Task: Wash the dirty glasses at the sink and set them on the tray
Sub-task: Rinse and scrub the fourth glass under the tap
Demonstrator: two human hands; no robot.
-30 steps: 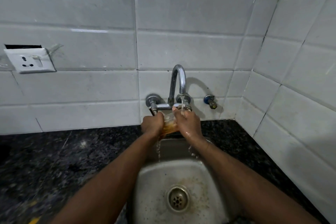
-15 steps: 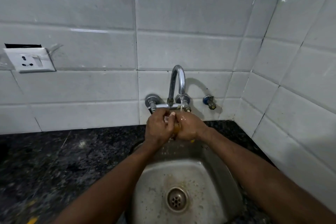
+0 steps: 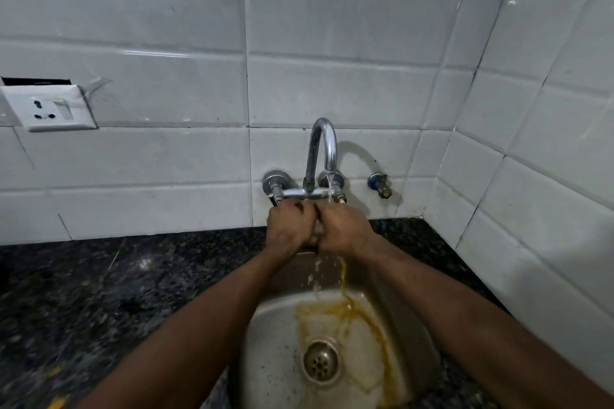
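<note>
Under the running chrome tap (image 3: 324, 149) my left hand (image 3: 290, 229) and my right hand (image 3: 344, 231) are pressed together around a small glass (image 3: 317, 227). Only a sliver of the glass shows between my fingers. Water falls from the spout onto my hands. Clear water and a yellow-brown stream drop from them into the steel sink (image 3: 272, 335). The brown liquid runs in a ring around the drain (image 3: 320, 360). No tray is in view.
A dark speckled stone counter (image 3: 116, 302) surrounds the sink. White tiled walls rise behind and at the right. A wall socket (image 3: 50, 109) sits at the left, and a small blue valve (image 3: 380, 184) is right of the tap.
My hands closed tighter over the glass, hiding its amber contents. Brown liquid now pours into the sink, which held none a second ago.
</note>
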